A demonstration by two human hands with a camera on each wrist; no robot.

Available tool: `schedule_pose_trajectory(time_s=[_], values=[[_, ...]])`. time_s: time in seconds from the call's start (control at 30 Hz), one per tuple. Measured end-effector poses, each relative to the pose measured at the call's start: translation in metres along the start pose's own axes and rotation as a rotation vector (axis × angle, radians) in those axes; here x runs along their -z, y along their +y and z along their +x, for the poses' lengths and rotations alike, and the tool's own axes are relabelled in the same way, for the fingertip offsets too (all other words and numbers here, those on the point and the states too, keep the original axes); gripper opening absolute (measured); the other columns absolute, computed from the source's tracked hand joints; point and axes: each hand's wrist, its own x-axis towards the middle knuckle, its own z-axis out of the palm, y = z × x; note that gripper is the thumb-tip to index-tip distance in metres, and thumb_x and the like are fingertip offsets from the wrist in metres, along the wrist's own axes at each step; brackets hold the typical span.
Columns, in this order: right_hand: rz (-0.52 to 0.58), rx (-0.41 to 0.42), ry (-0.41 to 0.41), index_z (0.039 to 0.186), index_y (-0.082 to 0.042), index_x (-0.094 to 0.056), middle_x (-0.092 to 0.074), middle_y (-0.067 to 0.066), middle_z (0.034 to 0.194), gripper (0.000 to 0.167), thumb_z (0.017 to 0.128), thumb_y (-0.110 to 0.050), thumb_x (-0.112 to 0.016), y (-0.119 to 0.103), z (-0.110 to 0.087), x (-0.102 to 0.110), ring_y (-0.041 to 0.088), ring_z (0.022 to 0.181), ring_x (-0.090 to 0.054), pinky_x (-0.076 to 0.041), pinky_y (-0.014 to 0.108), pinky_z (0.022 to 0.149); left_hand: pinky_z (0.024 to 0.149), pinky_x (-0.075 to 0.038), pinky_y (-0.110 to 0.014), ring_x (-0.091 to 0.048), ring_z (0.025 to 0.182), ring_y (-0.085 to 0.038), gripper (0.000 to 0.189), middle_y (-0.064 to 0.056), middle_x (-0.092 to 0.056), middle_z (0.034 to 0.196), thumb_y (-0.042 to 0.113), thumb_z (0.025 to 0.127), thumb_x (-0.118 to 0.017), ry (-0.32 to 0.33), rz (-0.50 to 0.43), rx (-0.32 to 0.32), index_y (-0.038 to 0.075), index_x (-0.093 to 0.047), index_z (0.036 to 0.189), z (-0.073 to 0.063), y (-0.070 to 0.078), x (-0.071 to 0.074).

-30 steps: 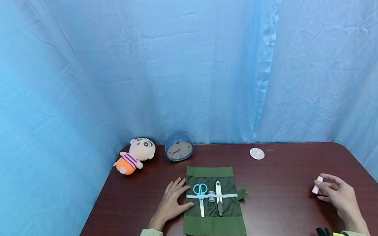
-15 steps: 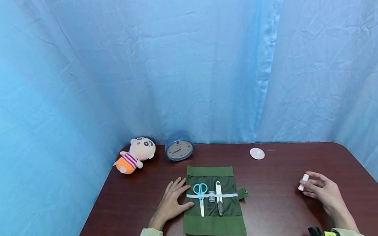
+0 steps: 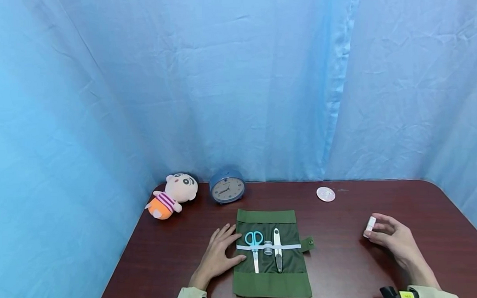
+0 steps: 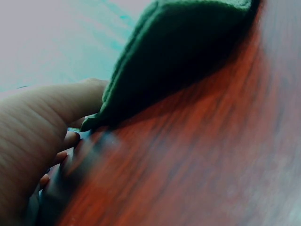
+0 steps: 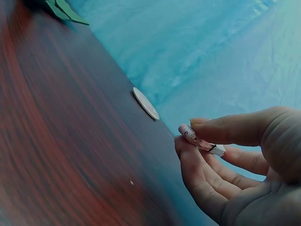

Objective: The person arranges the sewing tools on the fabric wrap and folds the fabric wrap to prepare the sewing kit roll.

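A green cloth tool roll [image 3: 272, 288] lies unfolded on the table. Under its white elastic band sit blue-handled scissors [image 3: 254, 239], a small grey spool-like piece [image 3: 268, 248] and a white-and-grey thread snipper-like tool [image 3: 278, 248]. My left hand [image 3: 218, 257] rests at the roll's left edge, fingers spread, thumb and fingertips on the cloth; in the left wrist view the roll's edge [image 4: 155, 61] is raised by the thumb. On the right, my right hand [image 3: 397, 240] pinches a small white tube with red print [image 5: 197, 140] between thumb and fingers, above the table.
A plush doll [image 3: 172, 196] and a blue alarm clock [image 3: 227, 187] stand at the back left of the table [image 3: 345, 268]. A round whitish disc [image 3: 325, 194] lies near the back edge. Blue curtains [image 3: 236, 87] hang behind. The roll's snap tab [image 3: 307, 244] sticks out right.
My right hand has moved left with the small white tube, nearer the tool roll. My left hand has stayed at the roll's left edge.
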Motion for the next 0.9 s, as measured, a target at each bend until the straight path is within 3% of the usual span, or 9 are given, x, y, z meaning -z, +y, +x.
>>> schedule_pose_trajectory(time_s=[0.4,0.9], values=[[-0.062,0.043,0.018,0.121,-0.027,-0.057,-0.066,-0.018,0.083,0.049,0.084,-0.003,-0.078,-0.008,0.003,-0.027,-0.002,0.076,-0.067,-0.060,0.021,0.067,0.121,-0.029,-0.059,-0.039,0.148,-0.032,0.061,-0.010,-0.051,0.153,0.048,0.083,-0.077,0.002,0.007,-0.002,0.017,-0.065,0.134,0.000,0.001,0.000],[-0.139,0.082,0.002,0.136,-0.001,-0.048,-0.063,-0.017,0.084,0.059,0.084,-0.005,-0.078,-0.022,0.011,-0.072,-0.001,0.077,-0.065,-0.061,0.023,0.070,0.121,-0.029,-0.060,-0.040,0.148,-0.033,0.060,-0.010,-0.052,0.152,0.049,0.084,-0.077,0.007,-0.005,-0.015,0.017,-0.065,0.133,0.000,0.001,0.001]])
